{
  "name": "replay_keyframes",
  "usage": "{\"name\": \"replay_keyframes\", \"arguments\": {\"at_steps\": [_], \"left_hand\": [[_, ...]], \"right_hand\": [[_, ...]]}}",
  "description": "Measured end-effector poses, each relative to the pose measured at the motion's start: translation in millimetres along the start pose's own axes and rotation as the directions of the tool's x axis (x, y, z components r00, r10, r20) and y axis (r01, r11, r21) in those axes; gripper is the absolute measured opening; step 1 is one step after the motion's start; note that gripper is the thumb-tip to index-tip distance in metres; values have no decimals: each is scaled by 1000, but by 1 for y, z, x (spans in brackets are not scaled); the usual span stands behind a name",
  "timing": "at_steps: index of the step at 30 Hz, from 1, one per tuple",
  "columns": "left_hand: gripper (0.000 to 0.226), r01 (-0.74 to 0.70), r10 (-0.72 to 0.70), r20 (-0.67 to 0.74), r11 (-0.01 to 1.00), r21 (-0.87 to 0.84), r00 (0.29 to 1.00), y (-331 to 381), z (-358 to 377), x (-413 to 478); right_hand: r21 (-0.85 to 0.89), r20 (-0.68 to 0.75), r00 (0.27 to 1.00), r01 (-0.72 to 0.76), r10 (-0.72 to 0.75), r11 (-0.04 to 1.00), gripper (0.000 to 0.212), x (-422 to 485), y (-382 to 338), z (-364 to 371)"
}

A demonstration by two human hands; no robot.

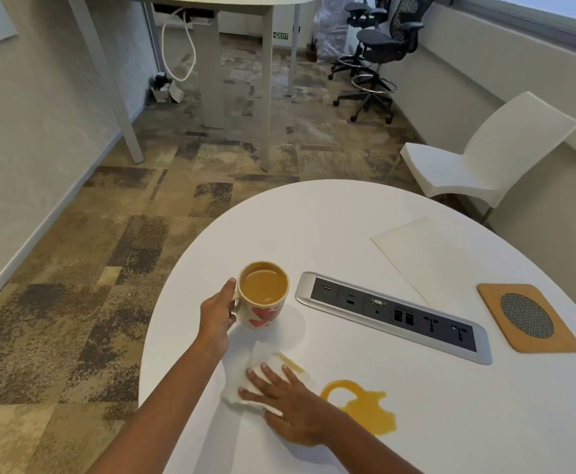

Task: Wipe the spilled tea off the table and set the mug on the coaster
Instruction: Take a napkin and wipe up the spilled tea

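Small office room with patchy brown-and-tan carpet (74,268), pale walls, a tall grey-white desk (211,63) at the far end and dark mesh office chairs (382,46) in the far right corner. Just past the far right rim of a round white table (348,217), a white moulded plastic chair (485,159).

Near the table's left edge, a cream ceramic mug with red hearts (264,302), upright, holding milky tan tea to a little below the rim. At the mug's left side, left hand (216,318), fingers curled round the handle, thumb up near the rim. Cannot tell whether the mug stands on the table or is raised just off it; soft shadow below and to its right.

Nearer the camera, right hand (286,405) laid flat, fingers straight and spread, pressing on a crumpled white paper napkin (235,388). Amber stain along the napkin's far right edge. Just beside that hand, on its right, a puddle of spilled amber tea (365,405): an open ring joined to a wider blot.

At the table's right side, a square cork coaster with rounded corners and a round grey mesh centre (495,323), well apart from the mug. Between the two, set slantwise into the tabletop, a long silver-framed socket panel with dark ports (392,316). Beyond the panel, a pale cream sheet of paper (433,254) lying flat.
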State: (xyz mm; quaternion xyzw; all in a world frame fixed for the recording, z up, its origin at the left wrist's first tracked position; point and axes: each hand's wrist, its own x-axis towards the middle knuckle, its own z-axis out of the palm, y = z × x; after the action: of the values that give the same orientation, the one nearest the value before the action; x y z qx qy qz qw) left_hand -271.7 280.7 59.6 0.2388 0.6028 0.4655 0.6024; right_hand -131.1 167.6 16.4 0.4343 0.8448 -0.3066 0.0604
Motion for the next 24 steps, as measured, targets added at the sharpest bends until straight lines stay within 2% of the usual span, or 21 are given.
{"name": "replay_keyframes", "arguments": {"at_steps": [2,6,11,14,16,20,22,24], "left_hand": [[32,10,-10,-1,1000,6,1000,-4,2,0],[31,25,-25,5,999,20,1000,-12,7,-1],[29,52,-52,14,999,15,999,-23,10,-5],[30,56,-56,22,998,-1,998,-26,12,-7],[29,52,-52,26,999,3,998,-28,14,-8],[25,52,-52,19,999,16,998,-29,15,-10],[23,52,-52,12,999,14,999,-30,14,-10],[22,53,-53,7,998,23,999,-30,14,-9]], "right_hand": [[5,55,997,52,-52,999,49,-9,-3,-5],[171,112,989,75,-95,982,46,-28,-7,-15],[350,-36,999,42,-31,936,49,-58,-6,-18],[450,-118,990,-17,78,893,48,-76,4,-23],[567,-159,970,-64,185,821,44,-86,14,-28],[816,-204,902,-58,380,576,41,-100,36,-35],[862,-218,847,-66,485,502,46,-106,49,-37],[891,-228,787,-69,573,450,38,-110,61,-39]]}}
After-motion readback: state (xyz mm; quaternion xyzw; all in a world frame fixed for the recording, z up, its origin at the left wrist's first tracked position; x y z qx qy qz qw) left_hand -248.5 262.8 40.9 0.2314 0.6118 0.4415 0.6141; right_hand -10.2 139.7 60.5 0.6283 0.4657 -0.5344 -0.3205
